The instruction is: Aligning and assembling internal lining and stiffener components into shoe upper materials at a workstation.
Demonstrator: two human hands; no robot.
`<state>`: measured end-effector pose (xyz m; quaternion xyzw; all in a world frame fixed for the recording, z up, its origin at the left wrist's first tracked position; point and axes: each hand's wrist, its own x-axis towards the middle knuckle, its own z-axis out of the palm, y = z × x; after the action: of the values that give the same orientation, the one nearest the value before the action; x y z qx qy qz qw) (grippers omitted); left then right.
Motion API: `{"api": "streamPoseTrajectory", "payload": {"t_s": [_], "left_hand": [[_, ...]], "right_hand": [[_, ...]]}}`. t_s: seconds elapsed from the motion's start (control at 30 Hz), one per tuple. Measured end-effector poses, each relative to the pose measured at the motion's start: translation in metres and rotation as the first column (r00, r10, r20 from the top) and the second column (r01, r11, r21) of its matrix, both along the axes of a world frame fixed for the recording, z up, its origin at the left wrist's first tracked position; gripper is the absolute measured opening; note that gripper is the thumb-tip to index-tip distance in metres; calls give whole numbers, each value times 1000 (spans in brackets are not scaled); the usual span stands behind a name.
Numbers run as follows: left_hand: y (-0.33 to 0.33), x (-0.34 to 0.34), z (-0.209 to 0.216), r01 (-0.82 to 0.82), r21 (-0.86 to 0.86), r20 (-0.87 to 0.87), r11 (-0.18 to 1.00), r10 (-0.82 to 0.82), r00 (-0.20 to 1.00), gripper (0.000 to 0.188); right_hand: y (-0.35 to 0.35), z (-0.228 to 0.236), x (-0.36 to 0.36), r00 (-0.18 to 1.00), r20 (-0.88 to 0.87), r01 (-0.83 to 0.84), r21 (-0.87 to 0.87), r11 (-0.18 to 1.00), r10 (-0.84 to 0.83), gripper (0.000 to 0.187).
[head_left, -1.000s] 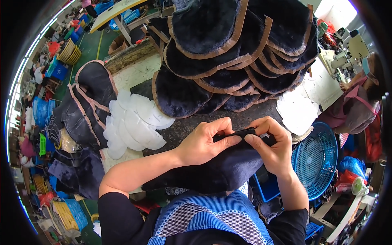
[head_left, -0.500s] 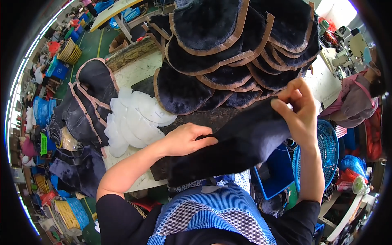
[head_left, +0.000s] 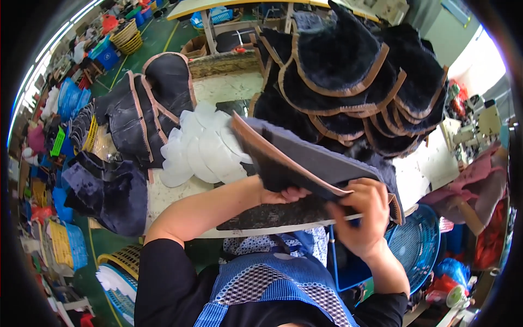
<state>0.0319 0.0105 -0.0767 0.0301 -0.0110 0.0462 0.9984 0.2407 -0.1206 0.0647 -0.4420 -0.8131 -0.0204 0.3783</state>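
One dark, brown-edged piece (head_left: 305,152) over one surface (head_left: 166,198): left grip (head_left: 277,194) clasps it; right grip (head_left: 366,215) touches it, closure blurred, cannot tell.

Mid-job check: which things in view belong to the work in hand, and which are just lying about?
Likely in the work:
dark brown-edged piece, held in the left hand, right hand at its edge
pile of similar fleecy pieces

Apparently lying about:
yellow baskets
blue plastic bag

Unclear: white rounded sheets.

Held piece (head_left: 313,152) matt, cloth-like; stacked pieces (head_left: 339,62) plush, furry; pale sheets (head_left: 201,150) smooth, plastic-looking; round basket (head_left: 419,240) plastic.
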Motion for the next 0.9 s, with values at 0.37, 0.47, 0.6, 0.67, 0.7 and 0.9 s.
{"api": "streamPoseTrajectory", "payload": {"t_s": [0.37,0.47,0.6,0.67,0.7,0.9], "left_hand": [[-18,10,127,-361,933,253,7,700,668,50],[-14,17,129,-420,907,281,21,713,642,48],[0,18,136,-403,915,305,28,607,734,52],[3,17,138,-372,928,291,26,575,765,53],[4,18,140,-385,922,298,39,565,770,54],[5,27,155,-391,918,355,-67,579,734,47]], "right_hand": [[16,27,48,663,-707,-163,-455,876,-244,23],[20,35,50,723,-649,-125,-461,878,-238,19],[29,34,59,870,-483,-166,-108,980,94,19],[21,35,59,714,-686,-195,-387,901,-140,22],[21,36,58,716,-685,-196,-385,902,-137,22],[23,43,53,651,-733,-180,-398,900,-194,22]]}}
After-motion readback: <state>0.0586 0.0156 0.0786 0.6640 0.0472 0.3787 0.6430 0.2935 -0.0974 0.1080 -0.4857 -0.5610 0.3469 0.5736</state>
